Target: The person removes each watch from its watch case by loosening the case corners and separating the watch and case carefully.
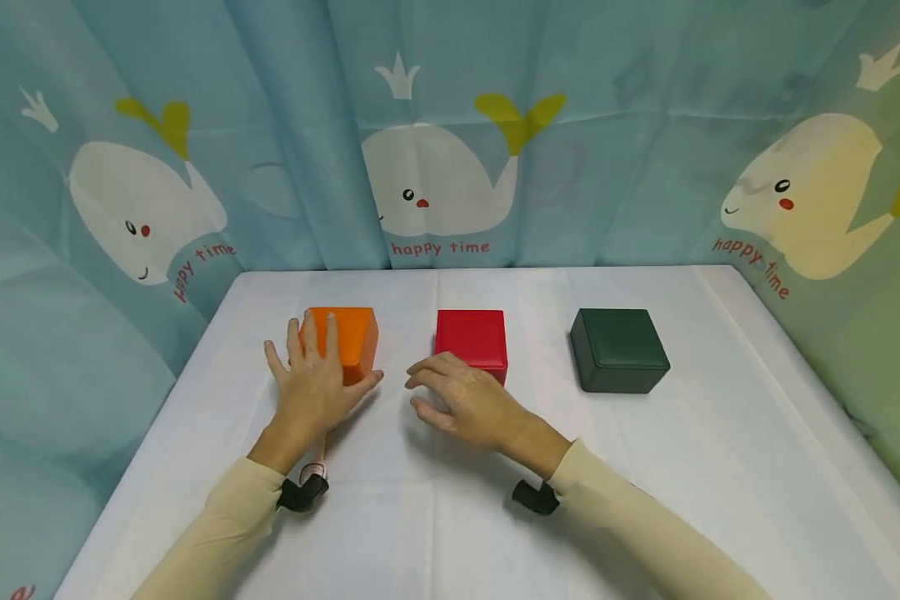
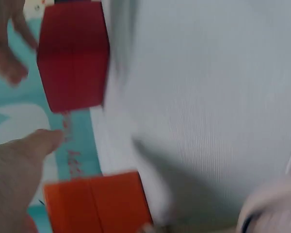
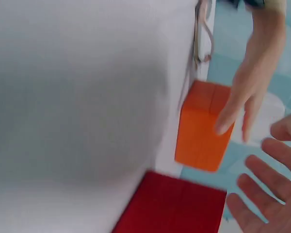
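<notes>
My left hand [image 1: 311, 396], fingers spread, overlaps the orange box [image 1: 356, 333] in the head view. In the right wrist view its fingers hang over the side of that orange box [image 3: 201, 141]. My right hand [image 1: 468, 400] hovers just in front of the red box [image 1: 471, 333], its fingers loosely bent and holding nothing. Beneath my left wrist lies what looks like a wristwatch [image 1: 313, 472] with a pale pink strap, partly hidden by the hand. The strap forms a loop [image 3: 203, 36] in the right wrist view.
A dark green box [image 1: 619, 350] stands to the right of the red one, all three in a row on the white-covered table [image 1: 390, 533]. Behind and beside the table hangs a blue-green curtain [image 1: 285, 100] printed with whales. Dark wrist cameras sit under both sleeves.
</notes>
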Demonstrator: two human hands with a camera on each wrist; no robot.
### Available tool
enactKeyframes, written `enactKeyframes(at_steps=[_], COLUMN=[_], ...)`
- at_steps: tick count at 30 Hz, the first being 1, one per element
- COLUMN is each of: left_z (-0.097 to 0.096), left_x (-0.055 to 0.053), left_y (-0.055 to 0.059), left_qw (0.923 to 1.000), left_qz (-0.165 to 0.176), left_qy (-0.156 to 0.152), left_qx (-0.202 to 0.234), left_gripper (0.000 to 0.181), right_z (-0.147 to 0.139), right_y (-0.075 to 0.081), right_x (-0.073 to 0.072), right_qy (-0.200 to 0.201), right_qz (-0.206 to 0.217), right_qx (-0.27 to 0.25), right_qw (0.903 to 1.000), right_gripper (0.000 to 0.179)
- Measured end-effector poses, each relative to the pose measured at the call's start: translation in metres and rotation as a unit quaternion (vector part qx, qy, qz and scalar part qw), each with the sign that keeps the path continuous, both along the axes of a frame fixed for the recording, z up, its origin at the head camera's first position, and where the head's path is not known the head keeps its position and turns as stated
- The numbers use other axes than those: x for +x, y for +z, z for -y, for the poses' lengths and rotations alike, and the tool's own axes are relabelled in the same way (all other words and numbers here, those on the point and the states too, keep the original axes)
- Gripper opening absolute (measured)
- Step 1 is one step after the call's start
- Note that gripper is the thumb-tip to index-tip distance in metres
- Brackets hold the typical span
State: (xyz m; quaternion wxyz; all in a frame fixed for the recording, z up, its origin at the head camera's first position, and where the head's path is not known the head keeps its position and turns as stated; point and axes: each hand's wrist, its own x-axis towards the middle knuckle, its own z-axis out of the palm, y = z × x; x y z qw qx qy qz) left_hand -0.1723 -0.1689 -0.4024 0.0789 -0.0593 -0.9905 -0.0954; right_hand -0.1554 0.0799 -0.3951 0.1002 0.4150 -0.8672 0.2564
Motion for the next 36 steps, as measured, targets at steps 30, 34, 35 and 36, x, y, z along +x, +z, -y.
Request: enactKeyframes(at_steps=[30, 34, 35, 36], left_z=[-0.103, -0.108, -0.110, -0.110], left_x=[0.012, 0.005, 0.003, 0.002], left_y=[-0.023, -0.037, -0.040, -0.042], left_qw=[0.9272, 0.9258, 0.9248, 0.9238], left_qz=[0.093, 0.092, 0.090, 0.090], left_qy=[-0.091, -0.110, -0.116, -0.118], left_qx=[0.351, 0.350, 0.351, 0.353], left_gripper=[0.091, 0.086, 0.084, 0.083], right_z=[-0.064, -0.068, -0.069, -0.070], right_y=[-0.013, -0.012, -0.011, -0.011], right_x=[-0.058, -0.061, -0.061, -0.062], right_qy=[-0.152, -0.150, -0.150, -0.151], right_qz=[0.123, 0.104, 0.099, 0.094], right_qx=[0.061, 0.066, 0.066, 0.066], right_qw=[0.9788, 0.9810, 0.9814, 0.9818], right_gripper=[0.104, 0.104, 0.103, 0.102])
